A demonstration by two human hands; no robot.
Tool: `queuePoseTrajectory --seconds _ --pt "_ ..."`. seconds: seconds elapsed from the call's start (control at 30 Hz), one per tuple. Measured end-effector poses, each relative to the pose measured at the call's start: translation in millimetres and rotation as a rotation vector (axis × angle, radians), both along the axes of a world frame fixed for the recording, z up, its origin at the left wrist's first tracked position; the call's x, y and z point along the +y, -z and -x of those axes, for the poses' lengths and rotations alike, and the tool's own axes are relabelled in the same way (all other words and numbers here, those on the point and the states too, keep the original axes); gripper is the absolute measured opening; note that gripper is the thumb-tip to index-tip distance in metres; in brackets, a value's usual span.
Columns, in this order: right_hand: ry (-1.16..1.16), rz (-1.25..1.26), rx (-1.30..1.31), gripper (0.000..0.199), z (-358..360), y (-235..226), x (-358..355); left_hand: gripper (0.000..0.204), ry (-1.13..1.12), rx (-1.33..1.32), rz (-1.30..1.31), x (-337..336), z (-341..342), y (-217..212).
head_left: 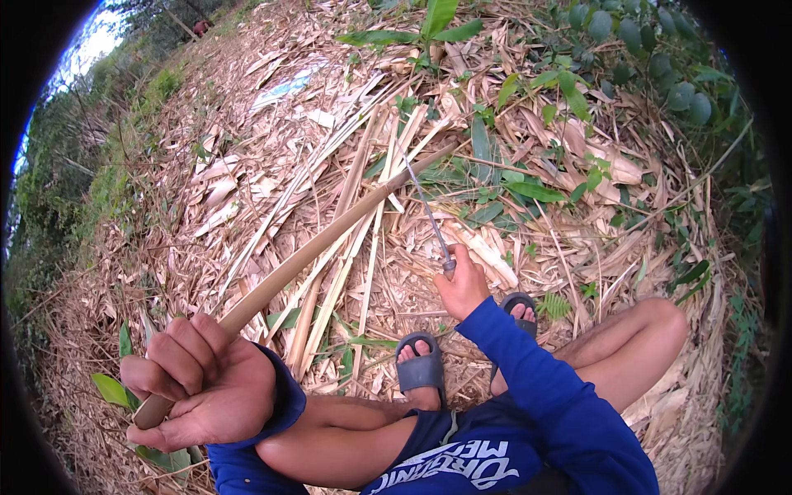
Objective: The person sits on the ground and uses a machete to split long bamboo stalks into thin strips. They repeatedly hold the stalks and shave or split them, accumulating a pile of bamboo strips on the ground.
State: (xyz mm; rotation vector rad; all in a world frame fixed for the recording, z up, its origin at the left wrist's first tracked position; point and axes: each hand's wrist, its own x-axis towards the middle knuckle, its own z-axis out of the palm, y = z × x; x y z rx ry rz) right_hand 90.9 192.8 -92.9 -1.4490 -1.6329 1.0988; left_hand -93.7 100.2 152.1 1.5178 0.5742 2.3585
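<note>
Gripping separately, left hand [206, 381] clamped on a brown stalk [330, 234], right hand [464, 285] clamped on a slim knife [432, 219]; pale strips [358, 165] below.

- Left hand [206, 384] grips a long brown pole [312, 250].
- Right hand [464, 285] holds a thin knife [435, 223] near the pole.
- Pale strips [339, 289] lie near two dark sandals [421, 372].

Ground [165, 256] strewn with dry, pale leaf litter [219, 169]. Left side bordered by green shrubs [62, 190]; upper right overhung by dark leaves [629, 35]. Bright sky [92, 48] glimpsed upper left; all lit by daylight.
</note>
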Motion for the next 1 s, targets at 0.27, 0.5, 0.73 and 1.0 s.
queuePoseTrajectory --seconds 0.27,0.5,0.73,1.0 --pt "-0.240 -0.212 0.303 0.052 17.4 -25.1 -25.6 0.047 0.014 0.012 0.062 -15.8 -12.1 0.6" --pt "-0.222 -0.164 0.252 0.056 10.2 -38.8 -24.4 0.057 -0.070 -0.037 0.163 -6.3 -15.9 0.4" --pt "-0.066 -0.052 0.192 0.056 0.0 10.0 7.7 0.056 -0.094 -0.023 0.196 -1.5 -25.7 -5.3" --pt "-0.408 -0.343 0.299 0.070 -2.9 -35.3 -20.1 0.049 -0.039 -0.136 0.202 -15.1 -29.2 -10.9"
